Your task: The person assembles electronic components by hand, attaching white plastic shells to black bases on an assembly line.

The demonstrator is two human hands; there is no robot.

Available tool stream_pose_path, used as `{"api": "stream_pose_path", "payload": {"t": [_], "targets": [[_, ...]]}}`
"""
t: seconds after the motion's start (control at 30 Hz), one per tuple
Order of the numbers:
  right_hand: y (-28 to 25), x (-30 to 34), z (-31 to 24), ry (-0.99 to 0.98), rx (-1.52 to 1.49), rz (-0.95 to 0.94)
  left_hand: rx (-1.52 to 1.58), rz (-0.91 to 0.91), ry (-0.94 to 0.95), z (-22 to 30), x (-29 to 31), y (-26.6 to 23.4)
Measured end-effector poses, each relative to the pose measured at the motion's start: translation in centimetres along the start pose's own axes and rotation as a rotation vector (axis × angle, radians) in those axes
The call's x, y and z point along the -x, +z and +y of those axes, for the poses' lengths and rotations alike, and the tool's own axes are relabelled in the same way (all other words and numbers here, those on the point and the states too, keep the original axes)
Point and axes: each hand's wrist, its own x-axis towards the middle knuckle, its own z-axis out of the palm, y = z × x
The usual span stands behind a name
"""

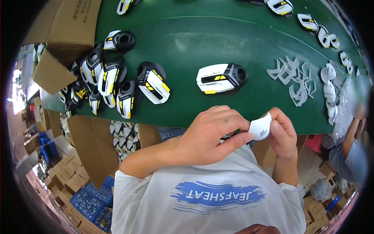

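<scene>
Piece [260, 128], white and curved, pinched in the grip of left hand [214, 134] and right hand [283, 136]

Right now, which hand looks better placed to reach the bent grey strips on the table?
Probably the right hand: it is nearer the bent grey strips, while the left hand lies farther left. Both hands hold the curved white piece.

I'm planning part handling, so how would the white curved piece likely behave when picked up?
The white curved piece seems light, being small and pinched between the left hand and right hand. It's probably stiff, showing no visible sag. Its smooth face may be slippery.
</scene>
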Motion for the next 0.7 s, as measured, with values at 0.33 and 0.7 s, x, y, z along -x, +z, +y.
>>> {"api": "stream_pose_path", "payload": {"t": [0.33, 0.7], "targets": [[2.2, -4.0, -0.5, -0.659, 1.201, 0.009, -0.054, 0.181, 0.044, -2.2, 1.3, 1.4], [-0.2, -9.5, -3.8, -0.77, 1.278, 0.075, -0.708, 0.368, 0.161, -6.4, -2.4, -1.3]]}}
